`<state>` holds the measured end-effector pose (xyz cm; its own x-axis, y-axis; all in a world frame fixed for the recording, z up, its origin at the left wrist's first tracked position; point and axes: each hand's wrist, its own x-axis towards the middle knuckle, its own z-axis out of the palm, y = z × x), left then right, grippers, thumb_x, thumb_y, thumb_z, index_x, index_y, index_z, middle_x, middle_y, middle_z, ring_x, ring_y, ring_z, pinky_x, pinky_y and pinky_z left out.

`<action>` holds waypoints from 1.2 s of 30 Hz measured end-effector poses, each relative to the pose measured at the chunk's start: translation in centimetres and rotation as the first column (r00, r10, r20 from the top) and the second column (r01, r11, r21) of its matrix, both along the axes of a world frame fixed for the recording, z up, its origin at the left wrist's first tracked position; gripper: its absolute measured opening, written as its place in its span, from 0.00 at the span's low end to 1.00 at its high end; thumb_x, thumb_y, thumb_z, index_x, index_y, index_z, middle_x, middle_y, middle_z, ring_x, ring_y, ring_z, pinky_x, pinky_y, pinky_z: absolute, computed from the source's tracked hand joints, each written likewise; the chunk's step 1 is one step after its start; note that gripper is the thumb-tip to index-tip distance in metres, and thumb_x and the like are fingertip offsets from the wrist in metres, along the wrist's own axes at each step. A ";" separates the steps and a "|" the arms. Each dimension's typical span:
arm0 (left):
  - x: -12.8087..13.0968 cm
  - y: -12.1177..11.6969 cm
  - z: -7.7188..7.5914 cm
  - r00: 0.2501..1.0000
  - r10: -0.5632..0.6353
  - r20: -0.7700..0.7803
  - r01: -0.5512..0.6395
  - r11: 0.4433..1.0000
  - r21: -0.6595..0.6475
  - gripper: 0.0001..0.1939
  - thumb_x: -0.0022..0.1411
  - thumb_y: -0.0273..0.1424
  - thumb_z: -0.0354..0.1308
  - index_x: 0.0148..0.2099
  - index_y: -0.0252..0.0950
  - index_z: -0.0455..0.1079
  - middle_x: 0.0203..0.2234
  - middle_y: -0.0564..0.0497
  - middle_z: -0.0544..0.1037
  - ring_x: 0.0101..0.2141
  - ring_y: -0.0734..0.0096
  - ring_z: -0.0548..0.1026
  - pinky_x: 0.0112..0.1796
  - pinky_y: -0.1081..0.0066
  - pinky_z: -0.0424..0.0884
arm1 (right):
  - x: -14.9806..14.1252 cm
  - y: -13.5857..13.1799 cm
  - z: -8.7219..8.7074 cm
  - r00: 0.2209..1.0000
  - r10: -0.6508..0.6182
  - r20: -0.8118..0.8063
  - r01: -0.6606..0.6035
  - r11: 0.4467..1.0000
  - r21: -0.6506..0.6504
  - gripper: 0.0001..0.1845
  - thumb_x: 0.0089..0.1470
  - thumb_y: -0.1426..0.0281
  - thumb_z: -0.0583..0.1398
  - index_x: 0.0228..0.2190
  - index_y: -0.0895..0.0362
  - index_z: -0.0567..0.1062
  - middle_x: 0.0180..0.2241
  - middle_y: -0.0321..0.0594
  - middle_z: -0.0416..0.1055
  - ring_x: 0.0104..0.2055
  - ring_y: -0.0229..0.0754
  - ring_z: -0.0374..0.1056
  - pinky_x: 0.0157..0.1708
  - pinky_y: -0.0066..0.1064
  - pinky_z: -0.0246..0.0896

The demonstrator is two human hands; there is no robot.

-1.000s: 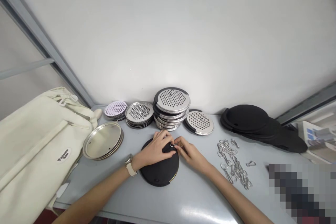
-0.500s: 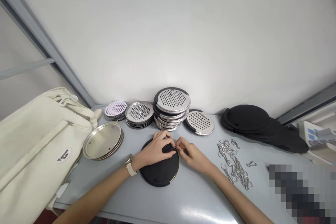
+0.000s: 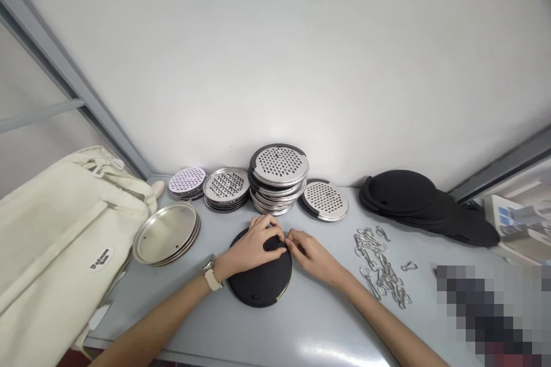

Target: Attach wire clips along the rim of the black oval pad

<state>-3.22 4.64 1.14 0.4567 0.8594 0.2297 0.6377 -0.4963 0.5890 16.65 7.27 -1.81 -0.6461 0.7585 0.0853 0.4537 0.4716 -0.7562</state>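
A round black disc [image 3: 262, 282] lies flat on the grey table [image 3: 301, 327] in front of me. My left hand [image 3: 252, 246] rests on its far edge, fingers curled and pressing it down. My right hand [image 3: 310, 253] meets it at the disc's far right rim, fingertips pinched together on a small metal ring that barely shows between the two hands. A watch sits on my left wrist.
Behind the disc stand stacks of perforated metal discs [image 3: 279, 176], with one [image 3: 323, 200] lying alone. Plain metal lids [image 3: 166, 233] sit left, beside a cream fabric bag [image 3: 55, 241]. Loose metal clips [image 3: 383, 275] lie right; black discs [image 3: 413, 198] are piled far right.
Both hands stay at the disc's far rim. The small ring seen between the fingertips a second ago is now mostly covered by them. The view has shifted slightly.
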 end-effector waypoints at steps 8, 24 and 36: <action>0.1 0.0 -0.1 1.000 0.006 -0.015 -0.006 1.000 -0.011 0.08 0.59 0.30 0.60 0.42 0.40 0.66 0.42 0.52 0.68 0.47 0.66 0.66 0.52 0.64 0.59 | 0.1 0.3 -0.5 0.999 0.039 0.037 -0.043 0.995 0.091 0.16 0.66 0.68 0.45 0.28 0.55 0.64 0.27 0.36 0.66 0.32 0.41 0.62 0.36 0.32 0.56; 0.0 0.1 -0.1 0.999 -0.003 0.044 0.007 0.996 -0.094 0.10 0.60 0.32 0.59 0.44 0.39 0.65 0.40 0.52 0.73 0.44 0.64 0.67 0.49 0.63 0.60 | 0.0 0.1 -0.4 0.998 0.034 0.048 -0.040 0.992 0.123 0.17 0.65 0.68 0.46 0.27 0.56 0.66 0.26 0.38 0.66 0.31 0.41 0.62 0.34 0.33 0.56; 0.0 0.2 -0.1 0.998 0.003 0.059 0.002 0.996 -0.085 0.09 0.59 0.30 0.60 0.42 0.39 0.66 0.39 0.55 0.73 0.43 0.67 0.68 0.48 0.67 0.61 | 0.0 0.4 -0.3 0.998 0.054 0.012 -0.055 0.996 0.075 0.20 0.66 0.65 0.45 0.24 0.56 0.62 0.24 0.35 0.64 0.29 0.39 0.60 0.33 0.31 0.56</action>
<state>-3.22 4.81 1.03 0.4439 0.8774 0.1822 0.6010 -0.4423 0.6657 16.69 7.68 -2.07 -0.6871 0.7140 0.1344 0.4330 0.5510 -0.7133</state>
